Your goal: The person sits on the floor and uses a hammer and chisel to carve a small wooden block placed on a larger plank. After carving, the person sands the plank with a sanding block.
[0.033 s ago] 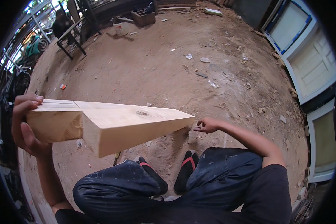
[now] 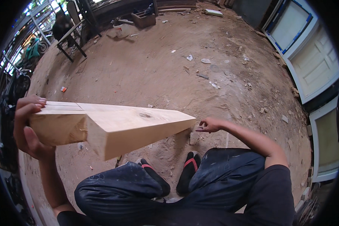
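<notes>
A pale wooden beam point(image 2: 147, 124) with a step cut into its near end is held up at an angle before me. My left hand point(image 2: 32, 128) wraps round the narrowed, notched end, fingers over the top and thumb against the cut face. Thin lines cross the top of that narrow part, and a knot shows farther along the beam. Just past the beam's far tip is my right hand point(image 2: 210, 125), with some fingers stretched toward the tip and apart; I see nothing in it. Whether it touches the beam I cannot tell.
My feet in black socks and red-strapped sandals point(image 2: 190, 165) rest on the dirt floor point(image 2: 139, 75), below the beam. Scraps and litter lie around. White panelled doors point(image 2: 314, 64) lean at the right. A small bench point(image 2: 69, 37), a bucket point(image 2: 121, 30) and a wooden box point(image 2: 144, 19) stand at the back left.
The near end of the beam and my left hand have shifted slightly to the right. My right hand stays in nearly the same place.
</notes>
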The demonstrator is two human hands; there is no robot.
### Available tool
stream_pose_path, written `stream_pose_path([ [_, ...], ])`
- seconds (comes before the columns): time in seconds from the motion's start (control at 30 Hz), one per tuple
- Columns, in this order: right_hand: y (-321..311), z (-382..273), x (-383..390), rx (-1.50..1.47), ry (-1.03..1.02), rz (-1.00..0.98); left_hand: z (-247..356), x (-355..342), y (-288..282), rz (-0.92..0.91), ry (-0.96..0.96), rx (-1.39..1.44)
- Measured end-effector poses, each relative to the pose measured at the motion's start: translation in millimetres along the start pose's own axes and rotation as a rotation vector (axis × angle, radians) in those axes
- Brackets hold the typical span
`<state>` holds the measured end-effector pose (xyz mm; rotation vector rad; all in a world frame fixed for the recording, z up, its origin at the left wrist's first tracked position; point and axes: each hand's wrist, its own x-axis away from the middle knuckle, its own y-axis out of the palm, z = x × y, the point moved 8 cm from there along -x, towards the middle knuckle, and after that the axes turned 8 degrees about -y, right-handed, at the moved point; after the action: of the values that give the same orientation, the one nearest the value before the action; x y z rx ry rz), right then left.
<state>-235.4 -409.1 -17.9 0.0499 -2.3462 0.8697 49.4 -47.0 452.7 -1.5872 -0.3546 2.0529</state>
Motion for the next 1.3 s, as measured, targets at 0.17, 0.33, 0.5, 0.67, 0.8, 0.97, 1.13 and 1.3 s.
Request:
stream_pose_path([
  [0.17, -44, -38, 9, 0.266, -0.046, 0.185, 65, 0, 19, 0.003, 0.284, 0.009],
  [0.33, -79, -115, 27, 0.442, -0.111, 0.278, 100, 11, 17, -0.061, 0.519, 0.0],
  [0.5, -94, -179, 72, 0.443, -0.279, 0.458, 85, 6, 11, 0.037, 0.517, 0.024],
  [0.67, -94, -213, 139, 0.382, -0.281, 0.51, 75, -6, 19, 0.06, 0.481, 0.038],
  [0.8, -89, -227, 173, 0.278, -0.266, 0.547, 69, -23, 27, 0.04, 0.461, 0.08],
  [0.97, -72, -233, 202, 0.179, -0.27, 0.606, 63, -40, 32, 0.006, 0.452, 0.106],
  [1.13, -81, -246, 238, 0.08, -0.318, 0.74, 58, -35, 31, -0.036, 0.386, 0.049],
  [1.3, -81, -262, 261, -0.069, -0.333, 0.809, 88, -27, 28, -0.046, 0.507, 0.008],
])
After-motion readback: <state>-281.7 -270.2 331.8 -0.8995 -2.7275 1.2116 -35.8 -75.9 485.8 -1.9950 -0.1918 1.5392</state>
